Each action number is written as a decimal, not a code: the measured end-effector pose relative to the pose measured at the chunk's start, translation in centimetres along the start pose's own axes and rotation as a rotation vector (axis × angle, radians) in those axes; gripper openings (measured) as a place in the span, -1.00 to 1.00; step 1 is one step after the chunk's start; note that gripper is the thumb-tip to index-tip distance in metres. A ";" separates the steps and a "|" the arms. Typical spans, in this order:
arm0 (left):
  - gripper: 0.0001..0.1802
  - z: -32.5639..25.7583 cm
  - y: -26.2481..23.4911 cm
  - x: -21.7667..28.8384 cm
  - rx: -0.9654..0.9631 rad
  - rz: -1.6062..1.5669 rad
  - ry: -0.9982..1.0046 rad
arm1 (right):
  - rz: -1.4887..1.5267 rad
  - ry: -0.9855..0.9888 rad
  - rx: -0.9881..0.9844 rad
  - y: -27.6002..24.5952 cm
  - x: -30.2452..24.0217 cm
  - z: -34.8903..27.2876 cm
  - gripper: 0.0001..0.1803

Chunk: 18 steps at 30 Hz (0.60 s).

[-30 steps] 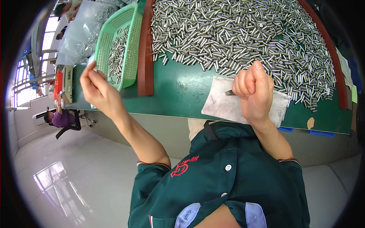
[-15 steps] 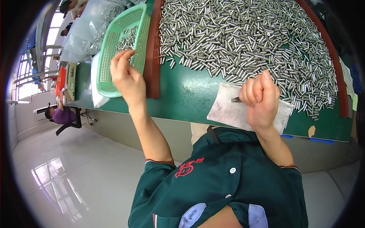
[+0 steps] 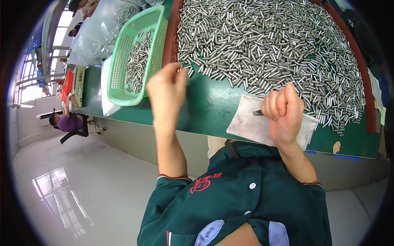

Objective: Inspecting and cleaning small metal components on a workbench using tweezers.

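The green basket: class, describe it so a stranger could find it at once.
Start at the green table heaped with small metal cylinders. Left of the red-brown divider, beyond the left hand, sits the green basket. Unlike anything nearby, it is a perforated mint-green plastic basket holding some cylinders.

The right hand (image 3: 283, 112) is closed into a fist, so most of the thin dark tool (image 3: 257, 112) it grips is hidden; only a short tip shows. The left hand (image 3: 166, 92) turns its back to the camera, and its fingers (image 3: 177, 74) may pinch a metal pin, too small to tell. The heap of pins (image 3: 271, 41) and the green basket (image 3: 119, 82) are cut off at the top edge.
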<state>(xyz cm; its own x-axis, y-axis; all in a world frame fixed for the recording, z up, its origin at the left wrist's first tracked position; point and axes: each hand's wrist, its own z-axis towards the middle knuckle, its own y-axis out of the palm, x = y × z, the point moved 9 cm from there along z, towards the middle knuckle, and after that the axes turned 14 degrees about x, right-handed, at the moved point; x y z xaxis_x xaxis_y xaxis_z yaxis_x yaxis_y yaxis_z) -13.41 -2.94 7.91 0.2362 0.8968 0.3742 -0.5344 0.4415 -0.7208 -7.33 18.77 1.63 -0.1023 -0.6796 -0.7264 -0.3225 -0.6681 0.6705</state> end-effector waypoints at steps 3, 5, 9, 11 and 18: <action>-0.86 -1.4 2.7 -0.1 -0.098 0.147 -0.019 | -0.053 -0.022 -0.022 0.4 0.0 -0.1 -0.52; -0.88 -1.8 3.2 -0.7 -0.071 0.195 -0.026 | -0.049 -0.019 -0.018 0.4 0.0 -0.2 -0.52; -0.89 -2.4 3.6 -0.9 -0.099 0.183 -0.016 | 0.021 0.011 0.009 0.1 0.2 -0.1 -0.52; -0.87 -2.8 3.5 0.0 -0.121 0.095 0.072 | 0.026 -0.004 -0.009 0.2 0.0 -0.1 -0.52; -0.86 -4.5 2.8 2.2 -0.180 0.006 0.202 | 0.028 -0.007 -0.005 0.0 0.1 -0.1 -0.53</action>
<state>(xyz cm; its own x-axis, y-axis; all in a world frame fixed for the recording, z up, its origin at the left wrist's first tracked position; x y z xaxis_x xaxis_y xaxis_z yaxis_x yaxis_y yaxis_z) -10.76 0.40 4.11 0.4002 0.8791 0.2587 -0.3872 0.4181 -0.8217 -7.28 18.69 1.60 -0.1178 -0.6957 -0.7086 -0.3145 -0.6507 0.6912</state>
